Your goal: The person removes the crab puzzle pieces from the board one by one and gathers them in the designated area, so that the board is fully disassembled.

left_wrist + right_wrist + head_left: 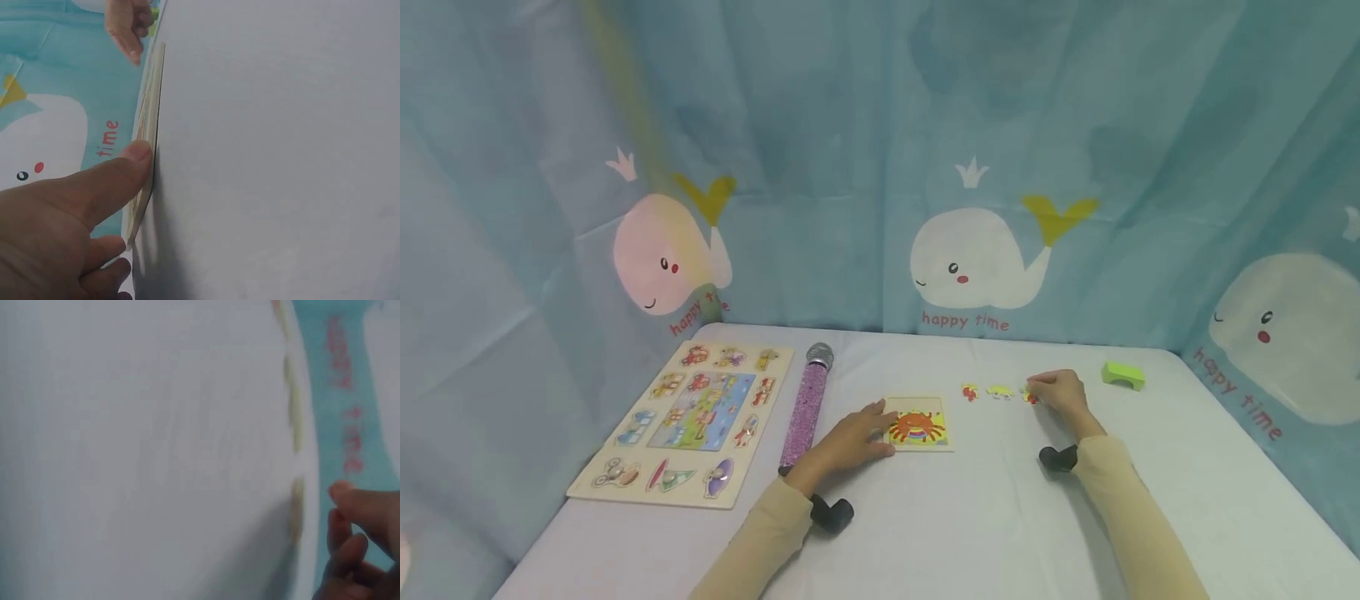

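A small square wooden puzzle board [917, 447] with a red-orange crab picture lies on the white table. My left hand [853, 439] rests at the board's left side, fingers spread over its edge; in the left wrist view the thumb [128, 172] touches the rim. Farther right, three small puzzle pieces lie in a row: a red-and-yellow one [970, 392], a yellow one [1000, 391] and another red-and-yellow one [1028, 397]. Over that last piece hovers my right hand [1063, 396], partly hiding it. The right wrist view shows its fingers loosely bent, apart from the piece [297, 512].
A large wooden peg puzzle [655, 492] with several picture pieces lies at the left. Between it and my left arm is a glittery pink microphone [808, 400]. A green arch block [1123, 375] stands at the back right. Behind the table hangs a whale-print curtain [820, 250].
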`<state>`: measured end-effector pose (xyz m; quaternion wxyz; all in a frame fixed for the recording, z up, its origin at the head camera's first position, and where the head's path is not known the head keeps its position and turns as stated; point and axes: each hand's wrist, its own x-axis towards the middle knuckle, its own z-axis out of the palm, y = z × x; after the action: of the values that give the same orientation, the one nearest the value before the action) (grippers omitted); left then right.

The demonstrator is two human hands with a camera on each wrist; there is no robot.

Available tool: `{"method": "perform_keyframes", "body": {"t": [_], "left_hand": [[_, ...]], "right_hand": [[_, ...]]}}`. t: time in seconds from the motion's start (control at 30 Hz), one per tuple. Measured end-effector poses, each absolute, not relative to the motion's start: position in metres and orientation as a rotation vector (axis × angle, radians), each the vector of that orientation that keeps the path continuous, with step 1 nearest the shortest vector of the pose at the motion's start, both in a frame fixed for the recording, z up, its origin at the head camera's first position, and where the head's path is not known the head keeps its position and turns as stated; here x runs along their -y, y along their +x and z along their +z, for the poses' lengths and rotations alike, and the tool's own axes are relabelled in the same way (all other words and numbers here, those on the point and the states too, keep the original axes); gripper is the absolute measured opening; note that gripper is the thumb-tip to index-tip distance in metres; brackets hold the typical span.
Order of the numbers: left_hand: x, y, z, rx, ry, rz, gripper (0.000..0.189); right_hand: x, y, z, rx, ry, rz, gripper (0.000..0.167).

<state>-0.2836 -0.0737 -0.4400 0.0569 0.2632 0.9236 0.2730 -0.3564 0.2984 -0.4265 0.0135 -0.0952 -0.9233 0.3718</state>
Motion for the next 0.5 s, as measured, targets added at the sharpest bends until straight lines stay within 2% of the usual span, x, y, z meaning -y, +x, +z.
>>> {"method": "perform_keyframes", "body": {"t": [0.13, 0.27, 0.5], "left_hand": [[0.076, -0.283, -0.442, -2.776, 0.839, 0.885, 0.044], [0.077, -0.282, -0.446, -2.748, 0.877, 0.928, 0.039], [0.078, -0.283, -0.453, -2.732, 0.907, 1.014, 0.037]], "right_hand": [[-0.259, -0.351, -0.419, 2.911, -0.031, 1.173, 0.028], [-0.21, -0.345, -0.418, 2.981, 0.216, 1.228, 0.021], [-0.149, -0.334, -0.427, 3.053, 0.383, 1.251, 0.01]]}}
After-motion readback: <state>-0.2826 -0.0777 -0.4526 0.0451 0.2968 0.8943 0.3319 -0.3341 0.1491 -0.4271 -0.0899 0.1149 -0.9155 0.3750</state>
